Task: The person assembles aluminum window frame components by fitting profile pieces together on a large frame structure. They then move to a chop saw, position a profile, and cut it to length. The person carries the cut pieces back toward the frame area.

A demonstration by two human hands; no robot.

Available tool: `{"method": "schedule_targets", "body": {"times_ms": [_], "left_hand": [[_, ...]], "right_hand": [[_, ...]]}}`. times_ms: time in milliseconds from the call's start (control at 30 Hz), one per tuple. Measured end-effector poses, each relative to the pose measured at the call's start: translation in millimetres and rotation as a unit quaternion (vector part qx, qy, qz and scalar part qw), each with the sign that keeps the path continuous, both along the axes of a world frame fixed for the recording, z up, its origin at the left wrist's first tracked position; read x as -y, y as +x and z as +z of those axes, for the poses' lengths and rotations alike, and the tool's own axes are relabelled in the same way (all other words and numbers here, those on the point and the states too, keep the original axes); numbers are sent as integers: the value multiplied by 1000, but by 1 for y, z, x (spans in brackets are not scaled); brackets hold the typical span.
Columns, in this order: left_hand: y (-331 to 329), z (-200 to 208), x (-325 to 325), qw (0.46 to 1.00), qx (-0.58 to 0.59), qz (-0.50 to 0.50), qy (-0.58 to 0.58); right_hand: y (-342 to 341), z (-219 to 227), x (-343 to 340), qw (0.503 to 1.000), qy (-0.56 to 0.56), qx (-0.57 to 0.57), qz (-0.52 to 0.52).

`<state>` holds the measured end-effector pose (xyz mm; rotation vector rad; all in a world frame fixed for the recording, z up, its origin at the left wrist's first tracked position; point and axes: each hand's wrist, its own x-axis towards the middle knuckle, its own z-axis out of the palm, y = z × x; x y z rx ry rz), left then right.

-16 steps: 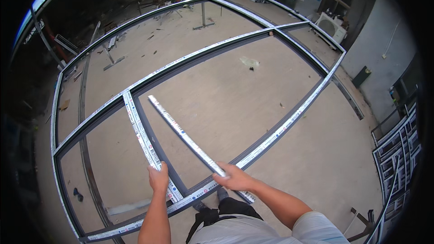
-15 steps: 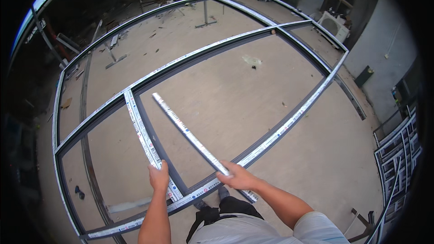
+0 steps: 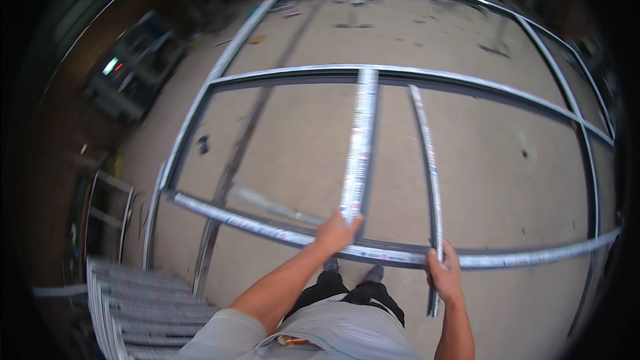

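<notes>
A large window frame (image 3: 267, 230) of dark metal profile with white printed film spans the view in front of me. My left hand (image 3: 337, 232) is closed round the near end of its short crossbar (image 3: 361, 137), close to the near rail. In my right hand (image 3: 445, 273) is a loose, narrow metal profile strip (image 3: 430, 160), also covered in printed film. The strip reaches away from me across the near rail, to the right of the crossbar, its far end near the frame's middle rail (image 3: 300, 75). Motion blurs the picture somewhat.
A stack of grey profile frames (image 3: 143, 310) is at lower left, with a thin rectangular frame (image 3: 110, 217) behind it. A machine with a lit display (image 3: 112, 65) stands at far left. A dark support bar (image 3: 230, 173) runs beneath the frame. Small dark objects (image 3: 203, 145) lie on the floor.
My view has swung to the left, bringing the machine and the stacked frames into sight. Both hands keep their holds, and the loose strip now lies more nearly parallel to the crossbar.
</notes>
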<state>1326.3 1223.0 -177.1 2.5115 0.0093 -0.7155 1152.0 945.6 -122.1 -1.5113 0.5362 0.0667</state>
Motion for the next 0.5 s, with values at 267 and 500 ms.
{"method": "schedule_targets", "body": {"times_ms": [267, 500], "left_hand": [[-30, 20, -38, 992, 37, -103, -64], [-43, 16, -132, 950, 219, -169, -148]], "right_hand": [[40, 22, -59, 997, 18, 7, 78], [88, 29, -150, 992, -1, 7, 129]]}}
